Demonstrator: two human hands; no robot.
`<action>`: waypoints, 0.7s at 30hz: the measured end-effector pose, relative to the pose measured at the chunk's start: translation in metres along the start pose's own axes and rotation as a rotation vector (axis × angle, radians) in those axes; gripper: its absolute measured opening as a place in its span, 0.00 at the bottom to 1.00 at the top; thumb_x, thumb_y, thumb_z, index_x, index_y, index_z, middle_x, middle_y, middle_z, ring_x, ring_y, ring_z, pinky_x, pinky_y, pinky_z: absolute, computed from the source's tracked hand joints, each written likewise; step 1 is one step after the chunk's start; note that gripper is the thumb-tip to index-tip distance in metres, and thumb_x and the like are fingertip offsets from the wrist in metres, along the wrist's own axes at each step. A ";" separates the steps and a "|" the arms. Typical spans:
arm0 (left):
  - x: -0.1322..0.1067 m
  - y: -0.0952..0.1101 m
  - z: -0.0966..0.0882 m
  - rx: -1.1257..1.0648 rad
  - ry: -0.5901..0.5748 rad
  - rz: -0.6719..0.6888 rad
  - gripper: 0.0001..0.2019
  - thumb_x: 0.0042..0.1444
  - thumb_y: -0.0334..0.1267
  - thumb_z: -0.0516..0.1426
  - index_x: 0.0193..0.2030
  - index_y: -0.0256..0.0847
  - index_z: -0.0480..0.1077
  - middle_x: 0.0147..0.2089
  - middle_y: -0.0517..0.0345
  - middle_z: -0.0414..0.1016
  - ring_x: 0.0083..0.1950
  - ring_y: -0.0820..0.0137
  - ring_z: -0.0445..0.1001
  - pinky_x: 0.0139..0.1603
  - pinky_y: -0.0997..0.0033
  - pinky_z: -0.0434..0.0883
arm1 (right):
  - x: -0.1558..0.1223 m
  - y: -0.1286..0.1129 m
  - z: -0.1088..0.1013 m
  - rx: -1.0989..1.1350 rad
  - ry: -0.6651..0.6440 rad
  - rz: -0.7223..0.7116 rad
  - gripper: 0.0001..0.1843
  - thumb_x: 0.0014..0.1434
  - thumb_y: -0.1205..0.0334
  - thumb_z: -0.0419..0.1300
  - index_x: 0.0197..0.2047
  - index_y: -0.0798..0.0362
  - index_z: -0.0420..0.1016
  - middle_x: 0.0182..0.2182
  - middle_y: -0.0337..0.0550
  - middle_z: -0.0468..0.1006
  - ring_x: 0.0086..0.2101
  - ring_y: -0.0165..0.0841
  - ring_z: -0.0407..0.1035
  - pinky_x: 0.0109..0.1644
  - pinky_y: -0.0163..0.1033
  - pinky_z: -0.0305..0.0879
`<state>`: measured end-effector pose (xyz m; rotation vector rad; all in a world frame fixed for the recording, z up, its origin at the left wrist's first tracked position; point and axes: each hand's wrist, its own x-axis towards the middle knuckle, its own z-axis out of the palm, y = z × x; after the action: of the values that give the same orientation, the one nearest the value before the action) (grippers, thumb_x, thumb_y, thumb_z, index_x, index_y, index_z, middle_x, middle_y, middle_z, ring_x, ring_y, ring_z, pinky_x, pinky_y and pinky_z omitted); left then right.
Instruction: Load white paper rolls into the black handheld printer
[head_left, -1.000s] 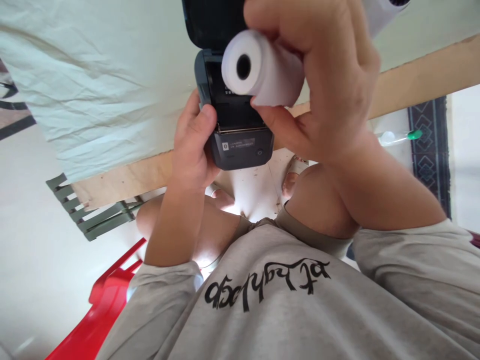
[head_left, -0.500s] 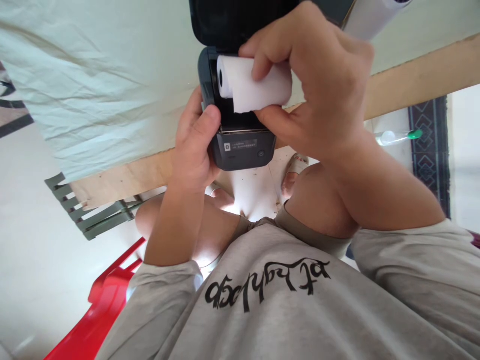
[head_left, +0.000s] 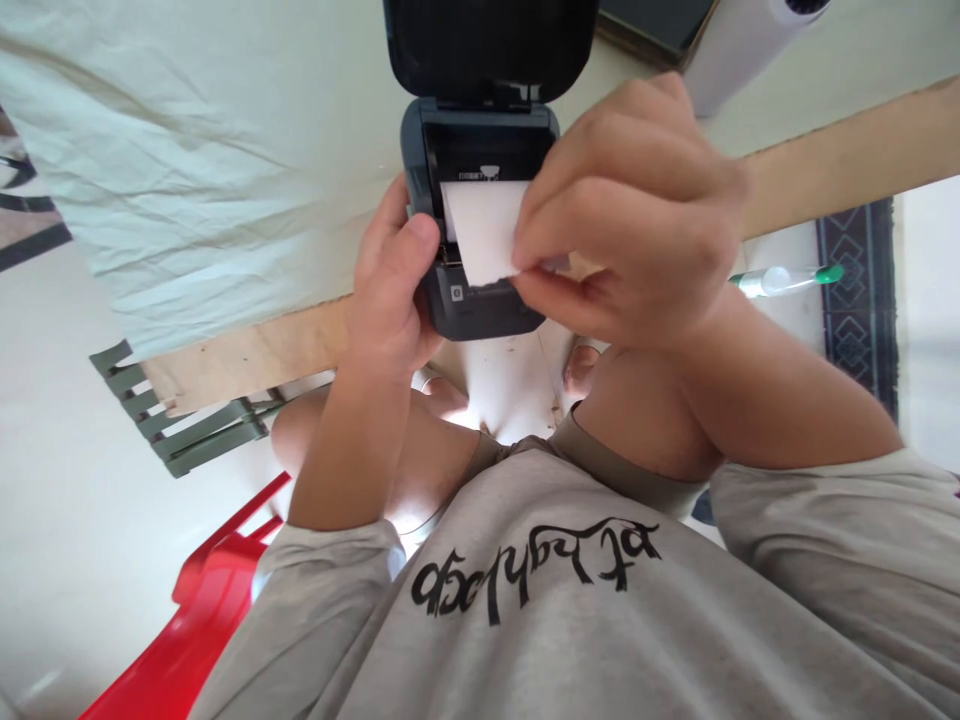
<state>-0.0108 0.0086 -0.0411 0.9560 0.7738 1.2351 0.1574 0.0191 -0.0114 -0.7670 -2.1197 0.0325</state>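
A small dark portable label printer (head_left: 484, 315) is held up near the table's edge, its black lid (head_left: 491, 50) swung back. My left hand (head_left: 397, 270) grips the printer's left side, thumb over the rim. Inside the compartment sits a white paper roll, mostly hidden, with its loose end (head_left: 484, 230) drawn out over the front edge. My right hand (head_left: 622, 220) pinches the right side of that paper end between thumb and fingers.
The table (head_left: 225, 200) has a wrinkled pale green cover and a bare wooden edge. A white cylinder (head_left: 742, 50) and a dark flat object (head_left: 660, 25) lie at the back right. A red plastic chair (head_left: 202, 610) and a green slatted stool (head_left: 187, 430) stand at left.
The paper roll has gone down into the printer's compartment. My right hand has shifted lower, from the roll to its loose end, pulling that toward me. My left hand stays put.
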 end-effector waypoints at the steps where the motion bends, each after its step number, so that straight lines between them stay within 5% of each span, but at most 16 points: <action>1: 0.000 -0.001 -0.001 -0.011 -0.016 0.011 0.20 0.50 0.54 0.56 0.43 0.42 0.67 0.40 0.54 0.72 0.49 0.59 0.71 0.47 0.61 0.70 | -0.001 -0.003 0.000 -0.010 -0.001 -0.013 0.03 0.52 0.63 0.54 0.28 0.52 0.65 0.30 0.31 0.71 0.34 0.23 0.63 0.41 0.36 0.57; 7: -0.003 0.001 -0.004 0.120 -0.001 -0.007 0.18 0.44 0.42 0.64 0.42 0.44 0.68 0.36 0.57 0.71 0.37 0.65 0.73 0.37 0.65 0.71 | -0.004 -0.006 0.001 0.018 -0.091 -0.017 0.13 0.53 0.51 0.54 0.29 0.52 0.66 0.31 0.31 0.72 0.38 0.26 0.65 0.43 0.38 0.58; 15: 0.004 -0.018 -0.019 0.156 -0.117 0.144 0.27 0.40 0.46 0.65 0.48 0.44 0.63 0.40 0.55 0.71 0.40 0.62 0.74 0.39 0.57 0.74 | 0.002 0.014 -0.005 0.049 -0.044 0.129 0.17 0.53 0.50 0.50 0.37 0.55 0.67 0.35 0.41 0.68 0.40 0.26 0.63 0.45 0.35 0.62; 19: 0.005 -0.016 -0.022 0.222 -0.115 0.116 0.33 0.35 0.46 0.67 0.50 0.48 0.62 0.43 0.55 0.69 0.43 0.60 0.72 0.43 0.57 0.73 | 0.000 0.018 -0.001 0.230 0.186 0.458 0.19 0.54 0.52 0.51 0.46 0.52 0.64 0.42 0.37 0.67 0.42 0.23 0.64 0.42 0.29 0.62; 21: 0.003 -0.011 -0.020 0.236 -0.108 0.072 0.31 0.36 0.46 0.67 0.49 0.49 0.63 0.44 0.54 0.69 0.45 0.59 0.70 0.44 0.57 0.71 | 0.001 0.023 0.003 0.399 0.182 0.588 0.23 0.53 0.50 0.52 0.51 0.48 0.60 0.48 0.33 0.63 0.51 0.27 0.62 0.49 0.30 0.62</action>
<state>-0.0234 0.0144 -0.0591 1.2419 0.8177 1.1603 0.1662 0.0386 -0.0196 -1.0699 -1.5830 0.6529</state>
